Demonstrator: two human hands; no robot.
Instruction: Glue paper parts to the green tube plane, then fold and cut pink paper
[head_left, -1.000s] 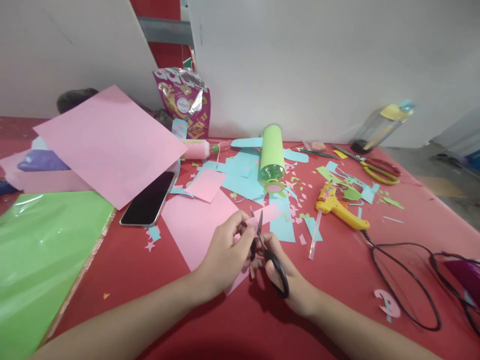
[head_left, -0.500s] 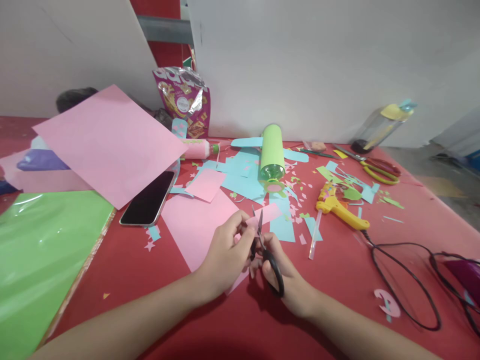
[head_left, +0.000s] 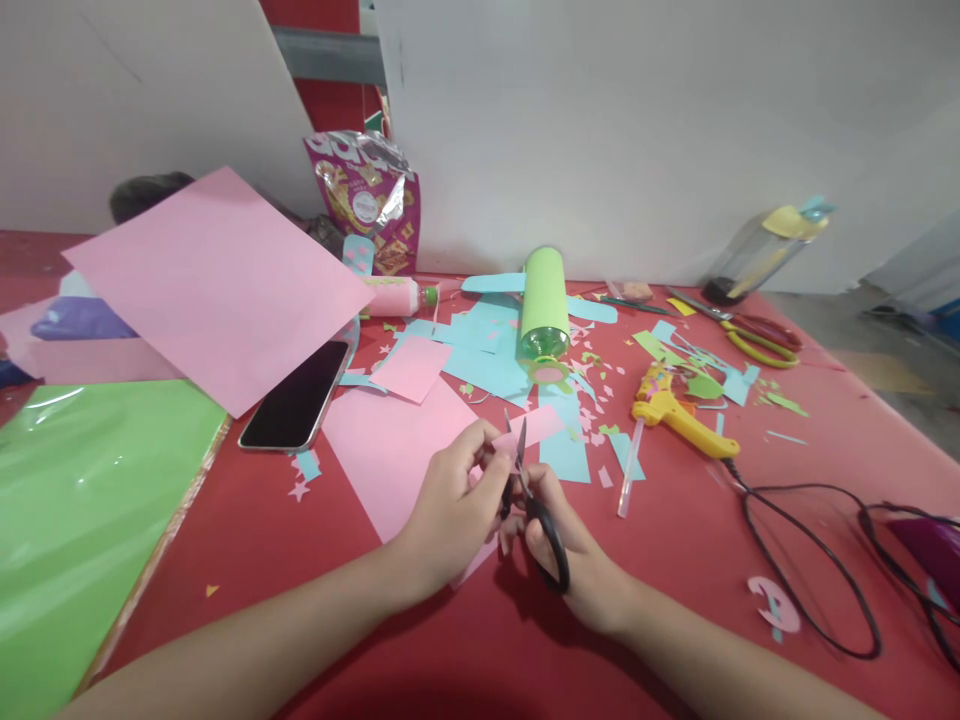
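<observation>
My left hand (head_left: 459, 490) pinches a small strip of pink paper (head_left: 541, 425) between thumb and fingers. Black-handled scissors (head_left: 551, 540) sit in my right hand (head_left: 574, 545), with fingers through the loops. Their blades stand slightly apart, pointing away from me across the pink strip. Part of the strip is hidden behind my left fingers and the blades. Under my hands lies a larger pink sheet (head_left: 397, 450) on the red table (head_left: 300, 610). Just beyond, a green paper-wrapped bottle (head_left: 545, 290) with light-blue wing shapes lies on its side.
A yellow glue gun (head_left: 682, 420) with a black cord lies at right, near paper scraps and larger scissors (head_left: 757, 340). At left are a phone (head_left: 296, 400), a big pink sheet (head_left: 221, 290) and a green packet (head_left: 112, 520). A snack bag (head_left: 367, 205) stands against the white wall.
Almost nothing differs. My hands, the scissors and the pink strip keep nearly the same position; the camera view shifts very slightly.
</observation>
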